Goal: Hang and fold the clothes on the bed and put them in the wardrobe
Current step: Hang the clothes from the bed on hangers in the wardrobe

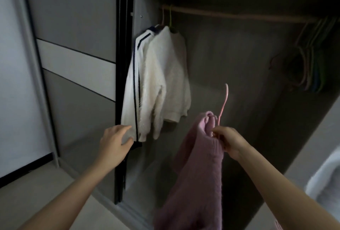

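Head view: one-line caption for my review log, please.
Right hand holds a pink sweater on its hanger at the open wardrobe; left hand touches a striped white garment on the rail.

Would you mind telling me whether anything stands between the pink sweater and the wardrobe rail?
Nothing visible does. The pink sweater, held on its hanger by the right hand, sits below a bare stretch of rail; white garments hang further left, empty hangers further right.

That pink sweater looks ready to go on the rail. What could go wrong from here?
The right hand pinches the pink sweater at its neck, beside the hanger hook; lifted to the rail, the knit might slip off. The left hand reaches the hem of the striped white top; a tug could drag it down.
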`<state>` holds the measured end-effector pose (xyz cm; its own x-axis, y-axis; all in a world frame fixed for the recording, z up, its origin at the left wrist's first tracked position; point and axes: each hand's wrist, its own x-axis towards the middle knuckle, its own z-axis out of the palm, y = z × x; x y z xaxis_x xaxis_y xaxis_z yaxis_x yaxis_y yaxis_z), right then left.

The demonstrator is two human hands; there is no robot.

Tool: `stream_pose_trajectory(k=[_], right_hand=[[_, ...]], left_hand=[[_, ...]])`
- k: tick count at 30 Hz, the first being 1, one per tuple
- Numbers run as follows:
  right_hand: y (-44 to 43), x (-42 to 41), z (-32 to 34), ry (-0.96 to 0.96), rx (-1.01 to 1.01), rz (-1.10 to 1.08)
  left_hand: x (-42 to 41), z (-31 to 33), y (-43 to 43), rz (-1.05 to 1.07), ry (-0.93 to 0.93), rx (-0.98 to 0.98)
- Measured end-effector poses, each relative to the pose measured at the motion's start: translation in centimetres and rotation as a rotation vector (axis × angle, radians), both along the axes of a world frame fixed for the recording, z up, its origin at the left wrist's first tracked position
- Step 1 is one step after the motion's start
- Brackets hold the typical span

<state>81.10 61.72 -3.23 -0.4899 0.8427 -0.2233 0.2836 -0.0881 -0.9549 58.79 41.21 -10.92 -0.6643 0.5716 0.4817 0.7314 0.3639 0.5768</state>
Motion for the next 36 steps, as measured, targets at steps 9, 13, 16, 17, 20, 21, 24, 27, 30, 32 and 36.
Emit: stream_pose_trajectory(k=[9, 13, 16, 17, 20, 21, 24, 27, 30, 32, 36], right_hand=[[8.1, -9.5, 5.1, 0.293, 0.173, -0.014], [12.0, -14.6, 8.0, 0.345, 0.207, -0.040], [15.1, -17.0, 10.5, 0.368, 0.286, -0.062], [15.9, -17.6, 11.2, 0.367, 0.309, -0.068], [18.2, -20.1, 13.3, 0.352, 0.407, -0.086], [18.7, -20.9, 14.1, 0.344, 0.448, -0.096], [20.3, -23.3, 16.7, 0.327, 0.579, -0.133], [21.9, -26.0, 19.2, 0.270, 0.685, -0.157], [23.7, -29.0, 21.0, 0.254, 0.721, -0.180], [25.0, -31.2, 21.8, 0.273, 0.722, -0.189], [26.7, -34.8, 23.2, 0.243, 0.717, -0.180]], left_hand=[[-12.5, 4.5, 10.8, -0.046, 0.149, 0.170], [-18.1, 8.9, 16.2, -0.023, 0.317, 0.264], [-21.7, 12.7, 20.2, 0.014, 0.462, 0.307], [-22.7, 13.8, 21.2, 0.038, 0.503, 0.319], [-25.9, 16.8, 23.9, 0.122, 0.596, 0.339], [-26.8, 17.6, 24.6, 0.144, 0.630, 0.341], [-29.4, 19.6, 26.5, 0.205, 0.745, 0.343], [-31.5, 20.4, 27.8, 0.257, 0.785, 0.343], [-32.6, 19.7, 28.5, 0.289, 0.855, 0.298], [-32.9, 19.2, 28.7, 0.321, 0.911, 0.234], [-33.7, 18.8, 29.5, 0.418, 0.999, 0.236]])
